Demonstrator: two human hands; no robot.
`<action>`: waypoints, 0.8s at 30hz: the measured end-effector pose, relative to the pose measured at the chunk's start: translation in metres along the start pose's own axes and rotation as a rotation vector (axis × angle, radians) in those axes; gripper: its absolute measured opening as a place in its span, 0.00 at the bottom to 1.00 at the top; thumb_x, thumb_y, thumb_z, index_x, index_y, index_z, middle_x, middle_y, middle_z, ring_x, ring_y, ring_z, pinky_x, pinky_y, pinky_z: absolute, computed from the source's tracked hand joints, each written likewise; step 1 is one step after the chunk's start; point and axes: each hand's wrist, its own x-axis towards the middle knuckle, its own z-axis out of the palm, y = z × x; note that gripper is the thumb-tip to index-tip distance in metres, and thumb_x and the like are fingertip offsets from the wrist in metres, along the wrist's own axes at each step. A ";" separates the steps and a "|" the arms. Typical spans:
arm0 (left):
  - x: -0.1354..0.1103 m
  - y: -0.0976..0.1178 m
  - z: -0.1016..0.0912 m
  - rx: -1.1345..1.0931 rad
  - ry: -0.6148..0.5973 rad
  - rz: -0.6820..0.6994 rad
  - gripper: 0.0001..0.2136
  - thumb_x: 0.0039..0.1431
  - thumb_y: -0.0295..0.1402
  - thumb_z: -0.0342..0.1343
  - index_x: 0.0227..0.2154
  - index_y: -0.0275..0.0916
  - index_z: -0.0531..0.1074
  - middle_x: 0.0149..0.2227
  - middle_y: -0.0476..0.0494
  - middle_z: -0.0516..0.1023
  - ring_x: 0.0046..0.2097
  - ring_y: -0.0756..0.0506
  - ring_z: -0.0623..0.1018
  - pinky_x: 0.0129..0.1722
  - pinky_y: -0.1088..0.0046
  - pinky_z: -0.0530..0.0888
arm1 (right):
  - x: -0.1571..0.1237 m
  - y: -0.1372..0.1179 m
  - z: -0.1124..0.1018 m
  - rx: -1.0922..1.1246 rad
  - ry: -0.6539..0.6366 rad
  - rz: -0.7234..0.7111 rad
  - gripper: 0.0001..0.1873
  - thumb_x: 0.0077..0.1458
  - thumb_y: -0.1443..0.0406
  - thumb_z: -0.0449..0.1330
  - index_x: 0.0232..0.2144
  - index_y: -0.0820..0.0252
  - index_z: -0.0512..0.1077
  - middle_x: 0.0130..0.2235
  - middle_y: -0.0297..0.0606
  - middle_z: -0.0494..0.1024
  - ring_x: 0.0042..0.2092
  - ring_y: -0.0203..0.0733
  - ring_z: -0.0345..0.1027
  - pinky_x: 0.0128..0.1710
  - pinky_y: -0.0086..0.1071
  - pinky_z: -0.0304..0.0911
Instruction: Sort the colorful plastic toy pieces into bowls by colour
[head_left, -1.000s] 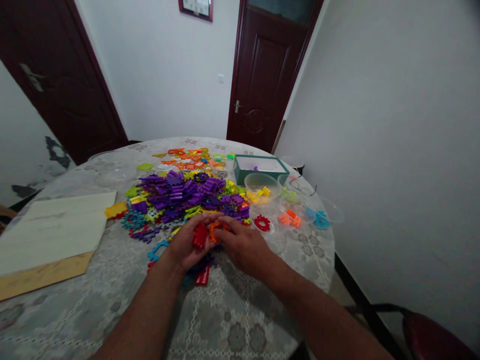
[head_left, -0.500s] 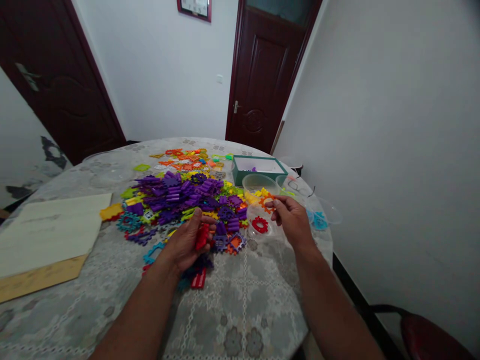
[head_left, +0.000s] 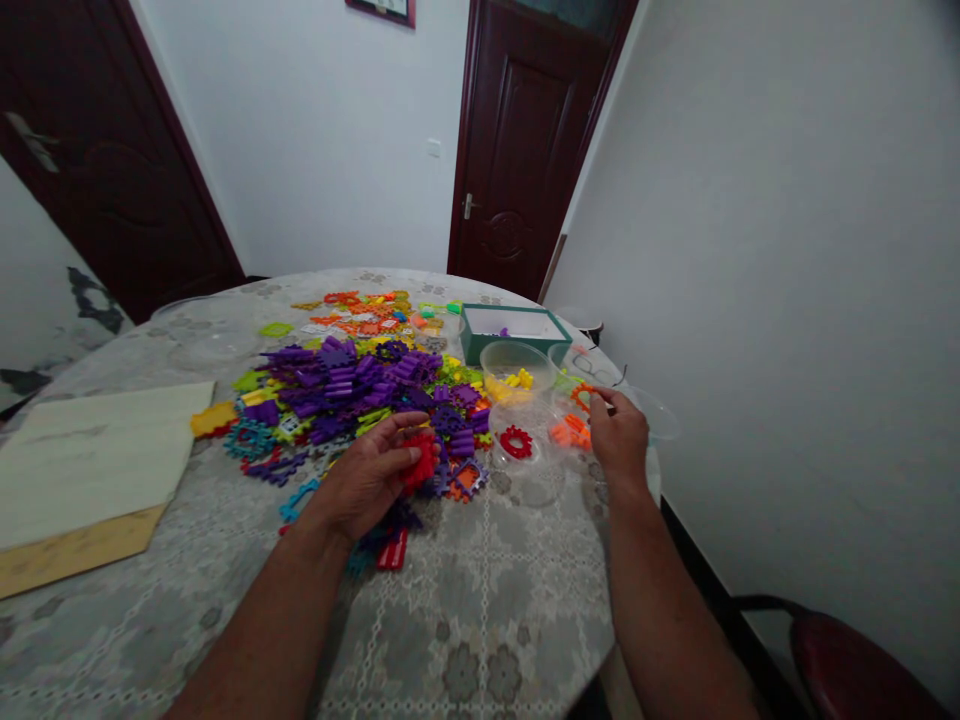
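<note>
My left hand [head_left: 367, 478] is closed on a red toothed plastic piece [head_left: 421, 462], close to the near side of the big pile of purple pieces [head_left: 360, 385]. My right hand [head_left: 621, 438] pinches an orange gear-shaped ring [head_left: 582, 397] between thumb and fingers. The ring is over the clear containers on the right, near some orange pieces [head_left: 571, 432]. To the left of those, a red gear ring [head_left: 516, 442] lies in a shallow clear container [head_left: 541, 492]. Behind it, yellow pieces [head_left: 517, 382] sit in a clear bowl [head_left: 517, 350].
A green-edged box [head_left: 480, 347] stands behind the bowls. Orange pieces [head_left: 367, 318] are spread at the table's far side. On the left lie pale sheets [head_left: 97, 455] over brown cardboard [head_left: 82, 550]. A dark red chair [head_left: 862, 660] is at lower right.
My right hand has moved right with the orange ring, from beside the red ring's container. The red piece in my left hand has turned its face more toward me. The view has shifted slightly.
</note>
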 end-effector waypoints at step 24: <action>-0.005 -0.013 0.012 0.379 -0.050 0.106 0.12 0.58 0.43 0.69 0.37 0.40 0.85 0.39 0.39 0.86 0.40 0.40 0.83 0.40 0.66 0.81 | -0.130 -0.107 0.035 0.164 -0.530 -0.929 0.14 0.72 0.66 0.55 0.51 0.50 0.79 0.51 0.41 0.83 0.48 0.43 0.79 0.48 0.36 0.76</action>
